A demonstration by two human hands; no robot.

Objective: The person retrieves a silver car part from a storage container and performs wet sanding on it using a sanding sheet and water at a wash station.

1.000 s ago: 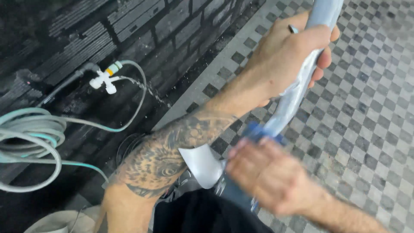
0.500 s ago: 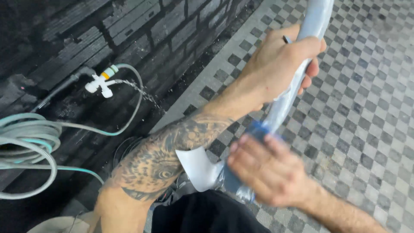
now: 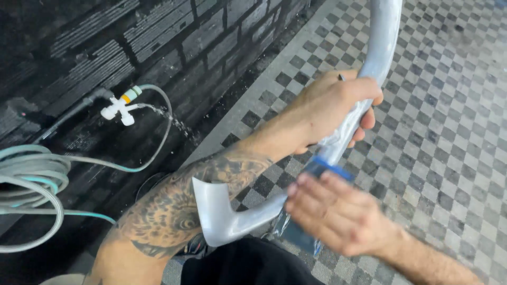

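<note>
Here your left hand (image 3: 338,108) is wrapped tightly around the upper stretch of a long, curved grey panel (image 3: 380,42), fingers closed over its edge and thumb side facing you, with the tattooed forearm running down toward the bottom left. Your right hand (image 3: 338,214) sits lower on the same panel, pressing a blue sanding block (image 3: 325,169) flat against its surface; the fingers are curled over the block, and the hand is blurred, so the exact grip is hard to tell. The panel runs from the top of the view down between both hands and ends in a bent, hook-like tip (image 3: 214,211) just above your dark trousers (image 3: 248,264). It is held up in the air, over the floor, not resting on anything visible. Below and to the right lies a grey-and-white checkered tile floor (image 3: 449,121). To the left stands a dark brick wall (image 3: 174,37) with a white tap (image 3: 119,108) that is spraying a thin stream of water, and a pale green hose (image 3: 31,174) is coiled by it at the left edge.
</note>
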